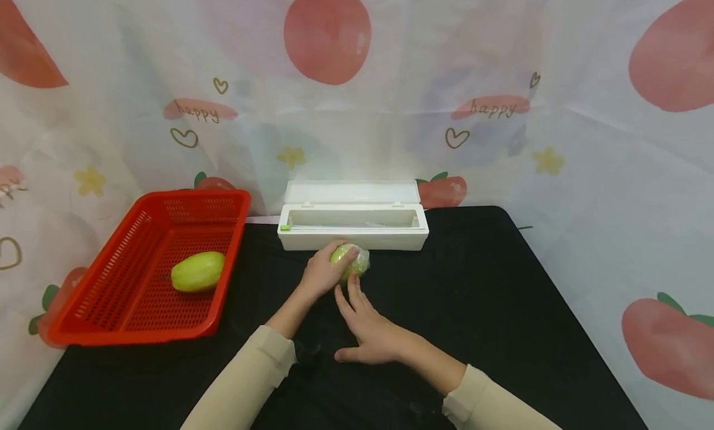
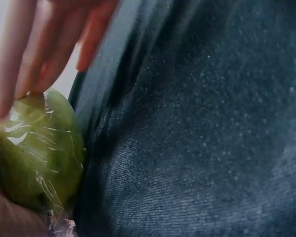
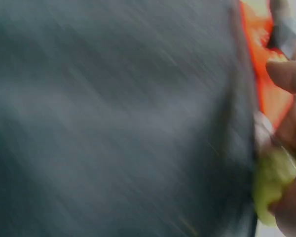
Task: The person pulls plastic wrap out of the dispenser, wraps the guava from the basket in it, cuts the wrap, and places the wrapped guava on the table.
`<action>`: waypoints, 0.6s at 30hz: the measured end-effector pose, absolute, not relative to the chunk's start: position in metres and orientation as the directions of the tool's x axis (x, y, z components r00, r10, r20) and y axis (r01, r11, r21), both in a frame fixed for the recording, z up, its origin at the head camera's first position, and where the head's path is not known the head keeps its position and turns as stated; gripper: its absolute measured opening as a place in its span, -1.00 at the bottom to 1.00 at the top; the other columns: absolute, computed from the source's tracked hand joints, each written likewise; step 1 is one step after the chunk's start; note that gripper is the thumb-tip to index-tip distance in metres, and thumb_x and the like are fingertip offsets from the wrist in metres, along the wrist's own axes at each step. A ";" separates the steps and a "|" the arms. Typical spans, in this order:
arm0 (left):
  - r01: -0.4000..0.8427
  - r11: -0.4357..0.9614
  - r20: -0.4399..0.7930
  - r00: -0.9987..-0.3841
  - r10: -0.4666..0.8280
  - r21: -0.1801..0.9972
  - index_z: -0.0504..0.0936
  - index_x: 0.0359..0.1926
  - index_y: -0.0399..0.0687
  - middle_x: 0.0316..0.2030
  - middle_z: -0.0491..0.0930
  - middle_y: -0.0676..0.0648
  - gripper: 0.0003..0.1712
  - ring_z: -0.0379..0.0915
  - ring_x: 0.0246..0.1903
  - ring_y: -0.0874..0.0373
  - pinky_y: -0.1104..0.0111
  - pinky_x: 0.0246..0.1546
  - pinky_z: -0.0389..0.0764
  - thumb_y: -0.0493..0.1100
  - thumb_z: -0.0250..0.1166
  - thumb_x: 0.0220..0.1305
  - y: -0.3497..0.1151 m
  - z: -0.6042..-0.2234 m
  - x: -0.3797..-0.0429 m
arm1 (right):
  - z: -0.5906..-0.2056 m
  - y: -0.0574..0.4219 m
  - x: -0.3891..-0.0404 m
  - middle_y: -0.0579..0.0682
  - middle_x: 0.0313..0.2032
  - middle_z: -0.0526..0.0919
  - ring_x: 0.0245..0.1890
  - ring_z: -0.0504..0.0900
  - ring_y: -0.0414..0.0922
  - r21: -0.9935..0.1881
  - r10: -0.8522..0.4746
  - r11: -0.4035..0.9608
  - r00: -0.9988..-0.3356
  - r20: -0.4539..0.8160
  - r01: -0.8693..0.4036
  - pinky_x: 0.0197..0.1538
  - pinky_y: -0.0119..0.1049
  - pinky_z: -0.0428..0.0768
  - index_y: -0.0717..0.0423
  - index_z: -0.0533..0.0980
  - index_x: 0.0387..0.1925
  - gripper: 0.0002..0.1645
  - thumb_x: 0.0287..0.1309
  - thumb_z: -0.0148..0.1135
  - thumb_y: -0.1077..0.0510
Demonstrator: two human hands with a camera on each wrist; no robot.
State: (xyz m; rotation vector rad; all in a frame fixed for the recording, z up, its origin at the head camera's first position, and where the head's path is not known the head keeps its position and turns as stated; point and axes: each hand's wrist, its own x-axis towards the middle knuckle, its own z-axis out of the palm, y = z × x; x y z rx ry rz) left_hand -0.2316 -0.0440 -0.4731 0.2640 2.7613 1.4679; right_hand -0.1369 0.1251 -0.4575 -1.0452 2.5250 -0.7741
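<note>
The left hand (image 1: 323, 274) is gripping the film-wrapped green fruit (image 1: 360, 266) between thumb and fingers, near the white box (image 1: 357, 240). The right hand (image 1: 372, 336) is holding nothing, its spread fingertips lying at the fruit's near side.

The fruit (image 2: 39, 158) is green under clear, shiny plastic (image 2: 62, 224); the other fruit (image 1: 198, 272) is yellow-green, its basket (image 1: 134, 337) bright red. The box (image 1: 379, 241) is white with a green tab (image 1: 286, 227), the cloth (image 1: 474, 306) black, the sleeves (image 1: 245, 374) cream. The pale curtain (image 1: 385, 145) carries red fruits, yellow flowers, brown hearts and "happy" lettering.
</note>
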 end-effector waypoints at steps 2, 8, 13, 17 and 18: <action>0.125 0.539 0.051 -0.988 0.149 0.833 0.51 0.27 0.25 0.08 0.61 -0.06 -0.34 0.56 -0.07 -0.02 0.13 -0.17 0.58 0.42 0.18 0.27 -0.045 -0.474 -0.233 | -0.450 0.136 -0.142 0.11 0.54 -0.59 0.55 -0.42 0.08 -0.636 -0.749 0.536 -0.660 -0.056 -0.555 0.49 0.14 0.01 0.16 -0.28 0.58 0.24 0.25 0.32 -0.15; 0.115 0.512 0.023 -0.983 0.182 0.851 0.48 0.27 0.30 0.04 0.60 -0.04 -0.35 0.52 -0.13 0.05 0.24 -0.22 0.51 0.34 0.31 0.20 -0.048 -0.474 -0.235 | -0.436 0.166 -0.162 0.07 0.19 0.60 0.16 0.60 -0.01 -0.779 -0.565 0.431 -0.810 0.160 -0.455 0.14 -0.10 0.59 0.15 0.54 0.21 -0.54 0.30 0.30 0.15; 0.160 0.514 0.047 -0.973 0.226 0.842 0.45 0.33 0.22 0.09 0.57 -0.10 -0.31 0.50 -0.12 0.03 0.20 -0.19 0.52 0.24 0.35 0.22 -0.050 -0.473 -0.233 | -0.440 0.168 -0.184 0.26 0.31 0.44 0.31 0.44 0.13 -0.956 -0.264 0.264 -0.963 0.058 -0.130 0.24 -0.02 0.50 0.21 0.38 0.34 -0.45 0.32 0.14 0.33; 0.193 0.528 0.067 -0.966 0.248 0.827 0.43 0.35 0.20 0.08 0.53 -0.15 -0.29 0.48 -0.11 0.00 0.18 -0.19 0.52 0.21 0.36 0.23 -0.048 -0.475 -0.231 | -0.450 0.157 -0.197 0.26 0.55 -0.07 0.54 -0.02 0.14 -0.990 -0.336 0.144 -0.940 -0.059 0.010 0.43 0.09 0.20 0.25 -0.12 0.56 -0.09 0.26 -0.02 0.44; 0.198 0.533 0.072 -0.966 0.248 0.823 0.43 0.35 0.20 0.07 0.53 -0.16 -0.29 0.47 -0.11 -0.01 0.18 -0.19 0.51 0.21 0.36 0.23 -0.047 -0.476 -0.230 | -0.452 0.153 -0.198 0.26 0.56 -0.14 0.55 -0.07 0.13 -0.992 -0.353 0.125 -0.933 -0.067 0.024 0.45 0.07 0.16 0.26 -0.19 0.56 -0.05 0.22 -0.04 0.48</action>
